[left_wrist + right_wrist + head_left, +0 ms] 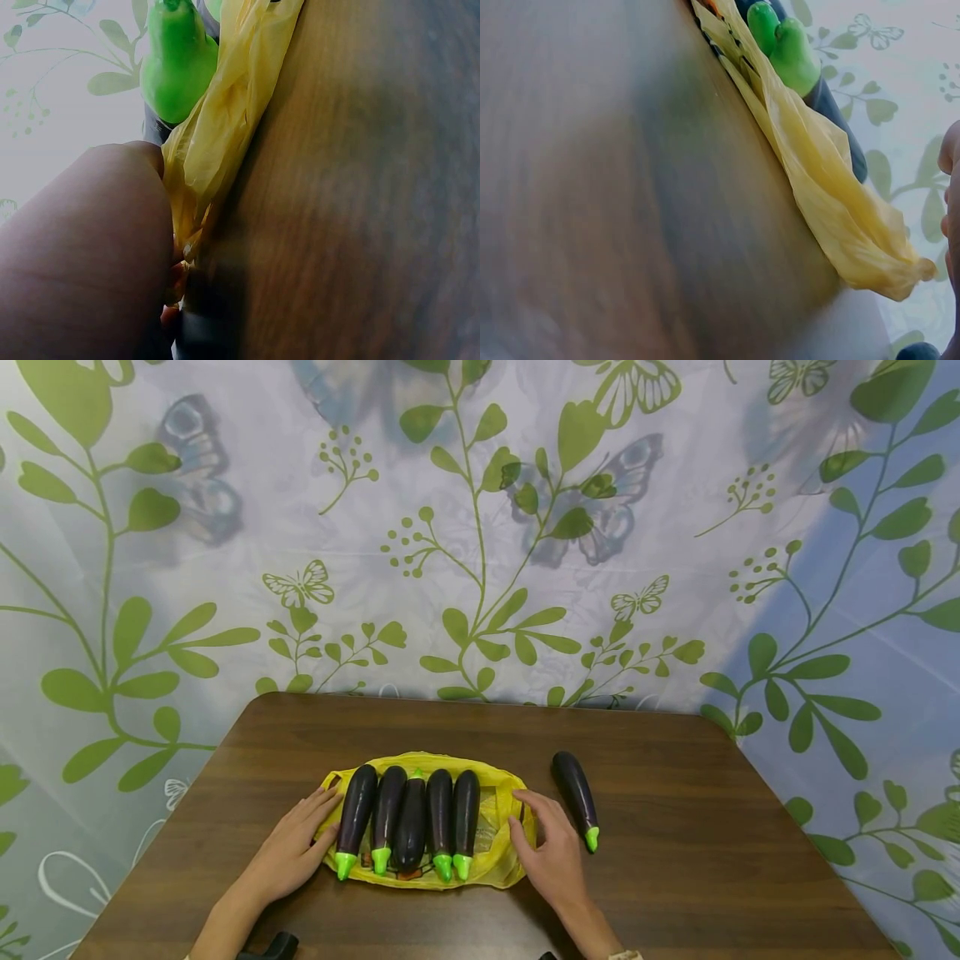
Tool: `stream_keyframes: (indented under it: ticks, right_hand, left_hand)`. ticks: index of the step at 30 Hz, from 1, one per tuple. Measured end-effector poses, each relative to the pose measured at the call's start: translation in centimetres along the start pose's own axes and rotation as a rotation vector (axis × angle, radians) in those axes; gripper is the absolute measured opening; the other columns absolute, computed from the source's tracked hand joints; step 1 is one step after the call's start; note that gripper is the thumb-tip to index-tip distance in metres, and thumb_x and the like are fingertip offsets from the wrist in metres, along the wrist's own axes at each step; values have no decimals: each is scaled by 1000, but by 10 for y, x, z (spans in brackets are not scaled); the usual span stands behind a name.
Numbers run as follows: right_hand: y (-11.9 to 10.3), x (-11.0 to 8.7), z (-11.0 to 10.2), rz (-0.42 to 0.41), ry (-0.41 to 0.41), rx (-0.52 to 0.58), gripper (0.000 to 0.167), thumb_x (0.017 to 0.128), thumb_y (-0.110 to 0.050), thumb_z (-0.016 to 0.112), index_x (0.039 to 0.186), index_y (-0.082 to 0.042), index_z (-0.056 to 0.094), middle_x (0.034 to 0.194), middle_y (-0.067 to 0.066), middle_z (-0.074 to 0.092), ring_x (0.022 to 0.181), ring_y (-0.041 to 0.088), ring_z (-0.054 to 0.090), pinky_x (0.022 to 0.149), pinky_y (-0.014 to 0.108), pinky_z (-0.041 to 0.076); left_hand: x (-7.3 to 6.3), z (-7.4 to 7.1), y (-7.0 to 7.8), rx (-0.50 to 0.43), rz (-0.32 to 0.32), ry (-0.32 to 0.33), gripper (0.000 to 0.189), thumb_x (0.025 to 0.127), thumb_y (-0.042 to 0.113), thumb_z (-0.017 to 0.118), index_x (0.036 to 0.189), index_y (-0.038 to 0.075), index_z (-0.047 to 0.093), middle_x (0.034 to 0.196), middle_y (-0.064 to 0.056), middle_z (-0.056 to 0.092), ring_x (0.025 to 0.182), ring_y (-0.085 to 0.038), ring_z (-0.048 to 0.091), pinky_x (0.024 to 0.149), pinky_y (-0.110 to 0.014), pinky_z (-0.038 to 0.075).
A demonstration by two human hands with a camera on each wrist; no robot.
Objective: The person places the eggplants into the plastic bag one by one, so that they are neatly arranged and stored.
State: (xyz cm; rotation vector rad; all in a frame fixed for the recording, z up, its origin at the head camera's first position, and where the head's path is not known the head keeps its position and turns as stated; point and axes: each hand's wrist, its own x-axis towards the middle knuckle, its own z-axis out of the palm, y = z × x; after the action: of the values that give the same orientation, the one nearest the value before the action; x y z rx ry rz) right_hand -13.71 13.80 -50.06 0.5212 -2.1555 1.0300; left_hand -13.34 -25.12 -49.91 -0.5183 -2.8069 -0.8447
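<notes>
A yellow plastic bag lies spread on the table with its rim standing up a little. Several dark purple eggplants with bright green stem ends lie side by side in it; the middle one points the other way. My left hand rests against the bag's left edge, fingers extended. At the right edge, my right hand touches the rim, thumb and forefinger apart. One more eggplant lies on the table just beyond the right hand. In the left wrist view a green stem end shows above the bag's side.
The brown wooden table has rounded far corners and meets a hanging cloth printed with leaves and butterflies. A black object shows near the left forearm at the bottom edge.
</notes>
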Motion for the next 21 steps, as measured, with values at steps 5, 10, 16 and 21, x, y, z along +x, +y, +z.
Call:
stream_keyframes:
  ticks: [5,10,16,21]
  right_hand:
    - [6,0,-2,12,8,-2,42,85,1,79,124,-9,72,121,7,72,103,26,67,92,13,50]
    - [9,0,-5,12,21,-15,41,85,0,79,125,-9,71,122,7,72,109,28,67,101,11,45]
    - [14,2,-10,23,44,-29,42,85,1,78,126,-9,72,124,5,72,115,27,66,106,9,41]
    - [19,2,-14,37,62,-53,42,86,1,78,126,-9,72,124,5,72,116,28,65,108,9,38]
  left_hand:
    - [0,1,-1,9,7,7,50,108,23,55,151,-1,50,158,-21,45,149,-42,38,118,-65,30]
    - [0,1,-1,13,1,4,50,108,23,55,151,-1,50,158,-21,45,149,-42,37,118,-65,29]
    - [0,0,-1,12,-2,3,50,108,24,55,151,-2,50,158,-21,45,149,-42,37,119,-65,29]
    - [0,2,-2,18,-3,0,51,108,26,54,151,0,50,159,-20,45,149,-42,37,119,-63,29]
